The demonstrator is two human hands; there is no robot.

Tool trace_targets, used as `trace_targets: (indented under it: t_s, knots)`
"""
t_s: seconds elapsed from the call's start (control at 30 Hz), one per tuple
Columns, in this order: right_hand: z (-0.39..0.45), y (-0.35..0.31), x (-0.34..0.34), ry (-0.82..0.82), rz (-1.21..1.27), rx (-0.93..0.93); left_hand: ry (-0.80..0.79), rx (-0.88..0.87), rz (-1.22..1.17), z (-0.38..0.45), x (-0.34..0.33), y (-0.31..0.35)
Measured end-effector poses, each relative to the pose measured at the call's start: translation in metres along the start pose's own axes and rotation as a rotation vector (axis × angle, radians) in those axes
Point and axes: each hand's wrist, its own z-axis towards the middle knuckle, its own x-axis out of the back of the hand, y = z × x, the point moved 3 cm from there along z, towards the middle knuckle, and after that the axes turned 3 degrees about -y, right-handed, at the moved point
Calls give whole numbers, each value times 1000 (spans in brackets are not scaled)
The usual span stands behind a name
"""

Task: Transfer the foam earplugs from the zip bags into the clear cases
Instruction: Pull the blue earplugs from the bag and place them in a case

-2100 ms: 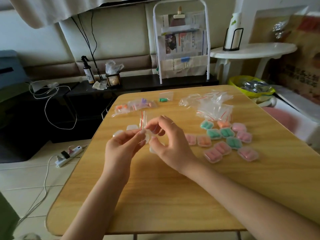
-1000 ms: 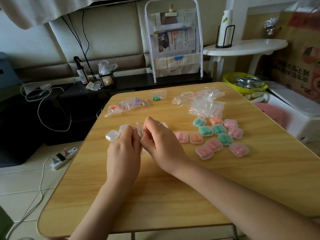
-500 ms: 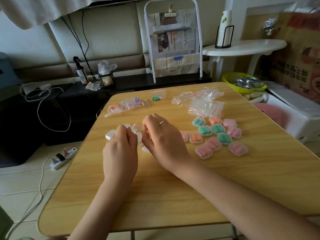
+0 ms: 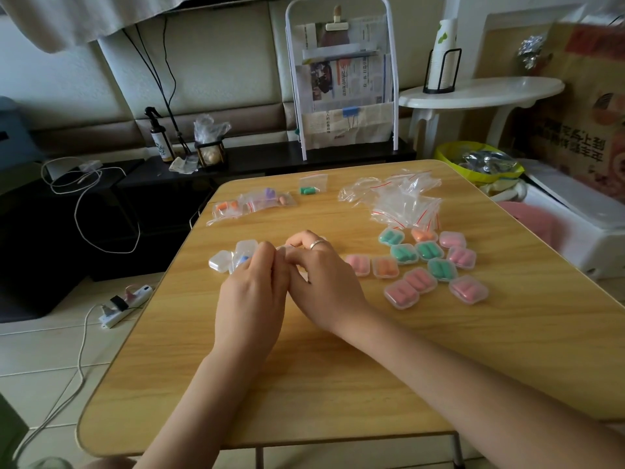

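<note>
- A small clear item, seemingly a case, is pinched between left hand [image 4: 252,292] and right hand [image 4: 324,282], low over the surface [image 4: 338,384]
- Judged step: filling or closing this case; unemptied zip bags [image 4: 252,204] await next

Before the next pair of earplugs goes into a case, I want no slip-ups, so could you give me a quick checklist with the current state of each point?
1. Empty case within reach: ok, empty clear cases lie just left of the left hand.
2. Filled zip bags remaining: ok, the bag with green earplugs and the bags with orange and purple earplugs lie at the table's far side.
3. Finished cases kept apart: ok, the filled cases are grouped right of the right hand.
4. Used bags out of the way: ok, empty zip bags are piled behind the filled cases.
5. What the fingers hold: cannot tell, both hands hide it.
</note>
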Motion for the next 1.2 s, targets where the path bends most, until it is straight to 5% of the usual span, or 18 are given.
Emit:
trace_targets:
  t_s: [0.37,0.8,1.2]
  knots:
    - [5,5,-10,-213,-122,-53,-20,-147,88,-1,-6,4]
    - [6,7,-10,-75,124,56,116,676,-572,4,2,-21]
    - [5,9,-7,-37,139,40,77,637,-720,7,1,-20]
